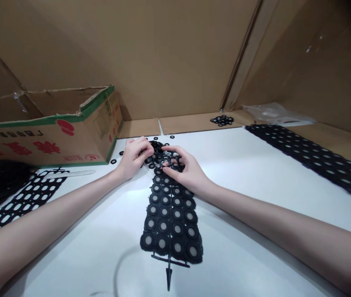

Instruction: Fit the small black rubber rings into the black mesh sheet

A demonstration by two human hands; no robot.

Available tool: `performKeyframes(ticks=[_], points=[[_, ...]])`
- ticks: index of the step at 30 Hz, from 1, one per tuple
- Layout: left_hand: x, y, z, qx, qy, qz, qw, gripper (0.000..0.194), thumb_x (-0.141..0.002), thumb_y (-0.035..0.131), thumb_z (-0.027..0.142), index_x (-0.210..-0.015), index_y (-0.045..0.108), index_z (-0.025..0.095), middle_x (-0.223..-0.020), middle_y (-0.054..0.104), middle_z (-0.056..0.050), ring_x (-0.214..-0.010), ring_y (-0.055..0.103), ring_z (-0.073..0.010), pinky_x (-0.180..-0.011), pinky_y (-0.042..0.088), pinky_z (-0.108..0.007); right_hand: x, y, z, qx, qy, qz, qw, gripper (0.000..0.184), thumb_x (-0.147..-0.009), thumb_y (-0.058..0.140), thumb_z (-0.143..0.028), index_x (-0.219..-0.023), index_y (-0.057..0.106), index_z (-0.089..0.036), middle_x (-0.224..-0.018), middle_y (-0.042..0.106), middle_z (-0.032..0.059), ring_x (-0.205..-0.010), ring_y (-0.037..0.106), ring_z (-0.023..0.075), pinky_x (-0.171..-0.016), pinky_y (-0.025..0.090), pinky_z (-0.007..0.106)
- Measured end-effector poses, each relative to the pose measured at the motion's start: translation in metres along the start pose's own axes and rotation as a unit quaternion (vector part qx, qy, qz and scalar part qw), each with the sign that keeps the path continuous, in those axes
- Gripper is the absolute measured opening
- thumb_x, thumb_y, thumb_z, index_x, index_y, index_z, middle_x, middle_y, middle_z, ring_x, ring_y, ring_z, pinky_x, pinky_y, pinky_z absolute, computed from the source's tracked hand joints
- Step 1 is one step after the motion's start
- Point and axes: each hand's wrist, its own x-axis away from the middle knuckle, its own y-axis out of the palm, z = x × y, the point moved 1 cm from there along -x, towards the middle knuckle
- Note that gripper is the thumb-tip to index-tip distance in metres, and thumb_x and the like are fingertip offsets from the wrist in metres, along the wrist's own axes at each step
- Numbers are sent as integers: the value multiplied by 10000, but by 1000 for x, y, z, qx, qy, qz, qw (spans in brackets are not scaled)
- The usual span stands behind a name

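A black moulded rubber sheet (164,212) of joined rings lies lengthwise before me, its pointed runner (169,278) towards me. My right hand (188,167) curls thumb and fingers around the thin, torn-looking webbing at the sheet's far end. Just left of it, my left hand (135,156) is closed in a pinch at the small heap of black rubber rings (157,145); its fingertips partly hide the ring there. A few loose rings, such as one ring (113,161), lie on the white tabletop around the hands.
An open cardboard box (95,136) with green edges stands at the left. Before it are a dark pile of black rubber (2,181) and a perforated black sheet (29,198). Another ring sheet (311,159), black scraps (221,120) and a clear plastic bag (276,112) lie right. Cardboard walls enclose the back.
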Motion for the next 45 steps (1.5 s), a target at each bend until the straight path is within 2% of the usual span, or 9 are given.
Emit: performKeyframes(ticks=[11,13,16,20,26,34,37,42,45], points=[[-1,0,-4,50,-16,32,998,254,-876,511,306,-665,535,168,-718,561,-29,-706,518,-164,-690,394,-303,0,0,-4,-19,4,-2,1000,441,-714,619,-160,-1145,536,-206,-1096,637,59,-856,649,180,-907,497,394],[-2,0,-12,76,-52,67,994,242,-864,519,315,-670,535,171,-701,551,-19,-696,515,-158,-678,397,-293,0,0,-3,-18,5,-5,1000,449,-708,612,-141,-1147,538,-204,-1015,650,48,-844,647,182,-906,493,396],[-3,-1,-31,121,-145,163,968,239,-867,472,309,-669,505,179,-601,485,11,-589,468,-133,-587,373,-264,1,0,-3,-3,11,-7,1000,479,-702,593,-113,-1169,536,-205,-885,652,26,-822,635,186,-900,481,405],[-4,-2,-46,124,-173,187,959,177,-832,503,278,-696,532,169,-581,494,22,-556,467,-119,-560,364,-247,2,-1,-3,5,30,2,1000,531,-703,611,-144,-1221,514,-208,-814,662,19,-817,619,205,-842,486,414],[-3,-2,-31,50,-138,146,978,101,-780,587,233,-733,637,158,-744,639,-13,-698,552,-140,-680,423,-265,1,-1,-2,-49,45,3,998,563,-699,630,-178,-1241,489,-222,-886,688,29,-891,646,202,-862,495,393],[1,-5,-12,-24,-33,74,996,175,-795,567,237,-634,573,168,-668,571,-4,-652,527,-145,-645,396,-282,0,-1,-1,-83,57,9,995,579,-691,637,-205,-1247,476,-235,-998,711,48,-944,661,220,-854,501,408],[4,-7,-3,-19,5,80,997,182,-869,508,291,-773,605,170,-748,588,-21,-704,539,-159,-711,401,-311,0,-1,-2,-84,52,5,995,597,-680,647,-199,-1249,469,-235,-1003,712,47,-958,663,225,-873,496,413],[6,-4,7,-3,117,-39,992,171,-873,549,321,-930,598,168,-809,608,-35,-786,560,-174,-790,398,-331,0,-2,-2,-63,11,5,998,621,-656,656,-175,-1248,475,-224,-1208,636,66,-984,647,214,-932,470,412],[6,-1,6,-4,128,-48,991,148,-876,550,292,-952,594,173,-800,618,-34,-771,556,-169,-766,416,-317,0,-2,-1,-63,6,2,998,627,-652,655,-164,-1247,468,-231,-1250,611,68,-1011,639,212,-954,464,413]])
